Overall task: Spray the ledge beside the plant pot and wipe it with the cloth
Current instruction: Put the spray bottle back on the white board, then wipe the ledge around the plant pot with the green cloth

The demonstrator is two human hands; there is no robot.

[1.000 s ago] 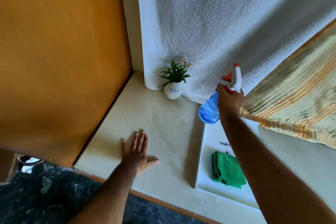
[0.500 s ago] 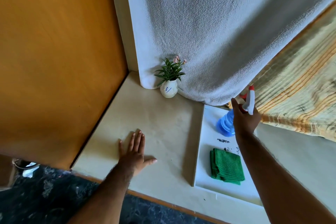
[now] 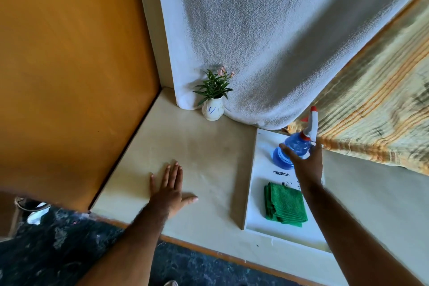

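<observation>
Cream stone ledge (image 3: 197, 158), smooth, bare beside a small white ceramic plant pot (image 3: 212, 111) standing at its back corner; left hand (image 3: 170, 190) flat on it, grip apart, fingers spread; right hand (image 3: 306, 162) with grip apart, fingers loosely round a blue plastic spray bottle (image 3: 290, 150) standing on the white recessed panel (image 3: 264, 158); folded green cloth (image 3: 285, 204) on the same panel, nearer the front edge.

Setting: a domestic interior, at a cream stone ledge (image 3: 185, 146) built against an orange-brown wall (image 3: 69, 65). Indicators of a home: a white textured curtain (image 3: 267, 42) and a striped yellow fabric (image 3: 383, 111) hanging down to the ledge, and a small decorative plant pot (image 3: 212, 110) with pink flowers. Dark marbled flooring (image 3: 58, 251) lies below.
</observation>
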